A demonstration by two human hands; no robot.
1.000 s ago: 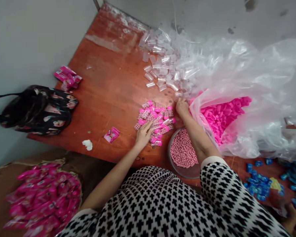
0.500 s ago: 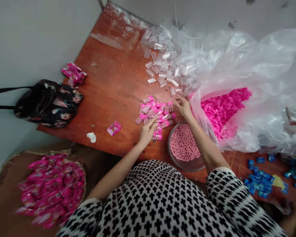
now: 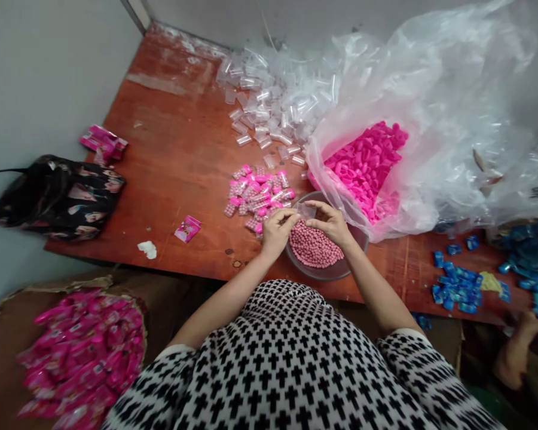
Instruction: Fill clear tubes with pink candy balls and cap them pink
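Nearest, at the lower left, glossy pink packets (image 3: 85, 352) are heaped in a brown container (image 3: 4, 334); print is shown on their wrappers, but it is too small and blurred to be read. The same holds for the single pink packet (image 3: 187, 229) lying on the table (image 3: 174, 155) (a small picture is borne on its front).

Above the bowl (image 3: 329, 273) of pink beads (image 3: 314, 249), a clear tube (image 3: 305, 209) is held between the thumb and fingers of the right hand (image 3: 329, 222). The fingers of the left hand (image 3: 280, 230) are drawn narrow at the tube's other end; whether anything is gripped there cannot be made out. Half a second ago, the left hand was placed at the bead-filled tubes (image 3: 262, 190) and the right hand was kept near the bag's edge; both have since been brought together over the bowl.

To the right, blue packets (image 3: 459, 286) are scattered near another person's hand (image 3: 531, 325). Farther off, pink caps (image 3: 367, 167) are contained in the plastic bag (image 3: 452, 107), beside which loose clear tubes (image 3: 269, 107) are piled.
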